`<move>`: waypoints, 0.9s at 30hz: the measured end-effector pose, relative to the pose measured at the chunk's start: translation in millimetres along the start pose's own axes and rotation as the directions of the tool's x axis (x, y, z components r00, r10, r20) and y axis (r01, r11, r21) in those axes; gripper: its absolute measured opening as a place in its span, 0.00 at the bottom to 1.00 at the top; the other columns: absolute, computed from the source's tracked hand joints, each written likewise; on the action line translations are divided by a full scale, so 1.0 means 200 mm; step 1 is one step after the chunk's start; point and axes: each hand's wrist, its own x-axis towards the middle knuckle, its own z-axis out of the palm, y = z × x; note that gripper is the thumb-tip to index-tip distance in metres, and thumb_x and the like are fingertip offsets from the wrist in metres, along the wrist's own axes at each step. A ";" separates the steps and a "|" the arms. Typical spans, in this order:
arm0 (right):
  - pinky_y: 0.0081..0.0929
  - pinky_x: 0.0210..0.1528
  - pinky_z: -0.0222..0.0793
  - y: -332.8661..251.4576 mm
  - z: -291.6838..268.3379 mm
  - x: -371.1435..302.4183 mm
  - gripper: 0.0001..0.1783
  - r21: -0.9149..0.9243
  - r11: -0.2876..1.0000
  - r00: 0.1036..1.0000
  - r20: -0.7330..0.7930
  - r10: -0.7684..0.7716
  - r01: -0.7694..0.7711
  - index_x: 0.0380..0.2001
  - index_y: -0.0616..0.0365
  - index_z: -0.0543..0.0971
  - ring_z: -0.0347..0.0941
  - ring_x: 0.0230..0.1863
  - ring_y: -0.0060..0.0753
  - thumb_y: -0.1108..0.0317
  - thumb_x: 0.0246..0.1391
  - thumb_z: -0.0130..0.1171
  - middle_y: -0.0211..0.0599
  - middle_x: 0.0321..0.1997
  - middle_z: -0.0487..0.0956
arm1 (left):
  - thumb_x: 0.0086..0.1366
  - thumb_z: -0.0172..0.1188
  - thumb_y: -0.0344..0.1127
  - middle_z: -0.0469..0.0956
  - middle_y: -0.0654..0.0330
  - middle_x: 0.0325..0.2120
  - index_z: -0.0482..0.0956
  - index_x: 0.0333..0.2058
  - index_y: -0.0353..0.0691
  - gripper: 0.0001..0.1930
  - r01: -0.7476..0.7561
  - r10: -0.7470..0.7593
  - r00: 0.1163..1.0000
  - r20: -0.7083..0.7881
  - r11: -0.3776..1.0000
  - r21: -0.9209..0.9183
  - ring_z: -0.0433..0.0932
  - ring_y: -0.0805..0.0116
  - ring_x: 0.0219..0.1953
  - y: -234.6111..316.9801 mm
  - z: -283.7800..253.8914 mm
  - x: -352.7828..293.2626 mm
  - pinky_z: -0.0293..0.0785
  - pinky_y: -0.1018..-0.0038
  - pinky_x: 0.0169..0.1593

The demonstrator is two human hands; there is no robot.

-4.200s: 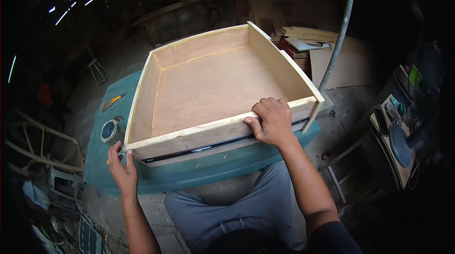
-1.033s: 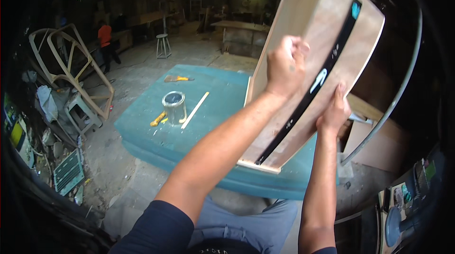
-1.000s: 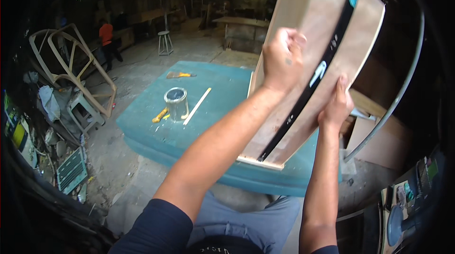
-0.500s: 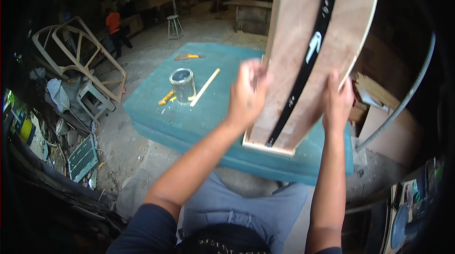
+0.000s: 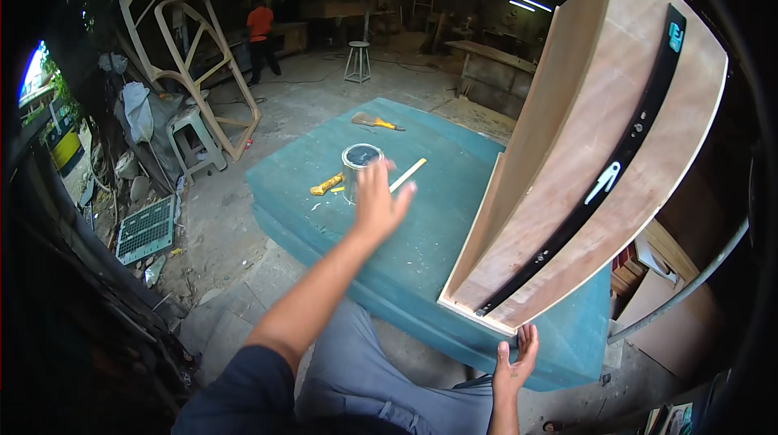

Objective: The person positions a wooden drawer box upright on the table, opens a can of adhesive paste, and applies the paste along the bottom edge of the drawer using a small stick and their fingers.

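Note:
A wooden drawer box [image 5: 600,151] stands on end on the teal worktable [image 5: 421,248], its side with a black metal slide rail [image 5: 600,184] facing me. My left hand [image 5: 379,201] hovers open over the table, fingers spread, close to a metal tin can [image 5: 359,166] and apart from the drawer. Below the drawer's lower corner, my right hand [image 5: 514,364] is open, palm up, just off the wood. Neither hand holds anything.
Beside the can lie a pale wooden stick [image 5: 407,175], a yellow-handled tool [image 5: 327,184] and a brush [image 5: 374,121]. A curved wooden frame [image 5: 190,54], plastic stools [image 5: 196,137] and a person in an orange shirt [image 5: 260,38] stand beyond. A metal pipe [image 5: 689,289] leans at right.
The drawer was flat, then lifted and turned on end. Both hands gripped it half a second ago; now both have let go, the left moving out toward the can, the right dropping below.

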 end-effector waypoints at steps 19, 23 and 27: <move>0.34 0.52 0.76 0.12 0.01 -0.87 0.41 -0.179 0.940 0.915 0.236 0.327 -0.290 0.62 0.67 0.72 0.80 0.49 0.37 0.72 0.45 0.81 0.47 0.53 0.80 | 0.46 0.76 0.58 0.78 0.43 0.54 0.74 0.65 0.36 0.49 -0.038 -0.156 0.875 0.459 0.921 0.387 0.79 0.43 0.57 0.13 -0.47 0.35 0.80 0.52 0.57; 0.39 0.56 0.76 -0.22 0.06 -0.64 0.57 -0.201 0.975 0.935 0.317 0.160 -0.098 0.66 0.67 0.68 0.79 0.54 0.43 0.63 0.34 0.89 0.49 0.57 0.79 | 0.47 0.76 0.61 0.79 0.41 0.50 0.74 0.63 0.36 0.48 -0.147 0.208 0.709 0.674 0.978 -0.148 0.82 0.41 0.52 0.36 -0.69 -0.01 0.79 0.54 0.57; 0.48 0.66 0.72 -0.54 0.15 -0.41 0.68 -0.184 0.976 0.893 0.450 -0.021 0.115 0.71 0.69 0.63 0.76 0.63 0.57 0.54 0.30 0.91 0.56 0.63 0.77 | 0.49 0.78 0.51 0.77 0.39 0.54 0.71 0.61 0.35 0.45 0.122 0.274 0.459 0.845 0.923 -0.365 0.78 0.39 0.58 0.65 -0.69 -0.48 0.76 0.54 0.61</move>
